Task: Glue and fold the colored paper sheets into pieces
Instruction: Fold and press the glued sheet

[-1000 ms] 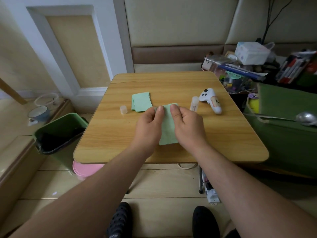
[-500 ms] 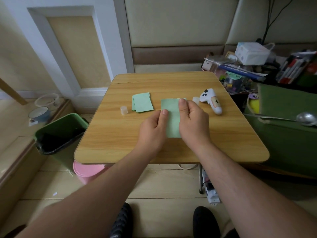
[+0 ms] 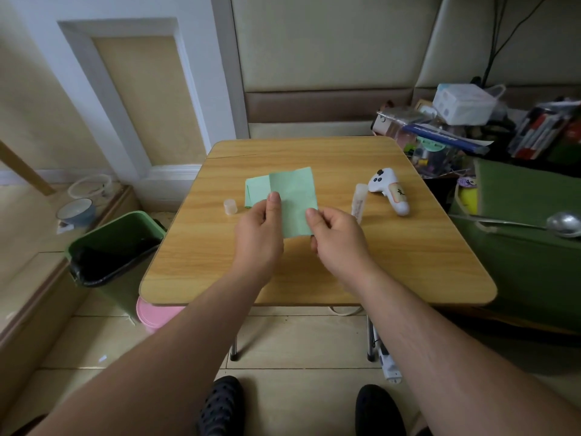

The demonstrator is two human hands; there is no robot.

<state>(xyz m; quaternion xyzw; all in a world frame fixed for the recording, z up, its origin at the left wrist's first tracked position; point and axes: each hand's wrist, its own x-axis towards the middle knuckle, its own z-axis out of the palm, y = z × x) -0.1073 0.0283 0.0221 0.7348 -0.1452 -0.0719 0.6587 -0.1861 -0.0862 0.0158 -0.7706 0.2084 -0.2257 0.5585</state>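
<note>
Wooden bench [image 3: 314, 272] against padded wall. Green sheet [image 3: 294, 199] held above bench centre, overlapping folded piece [image 3: 256, 191]; pinched by left hand [image 3: 259, 234] and right hand [image 3: 338, 239] at opposite edges. Folding step judged under way. Next: edges aligned, crease pressed; glue stick [image 3: 359, 201] lay right of sheet.

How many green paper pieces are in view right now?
2: one green sheet held up by both hands, and one folded piece lying on the table behind it, partly hidden. More could be covered.

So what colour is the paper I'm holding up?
Light green paper, plain with no pattern, clearest in the head view.
</note>
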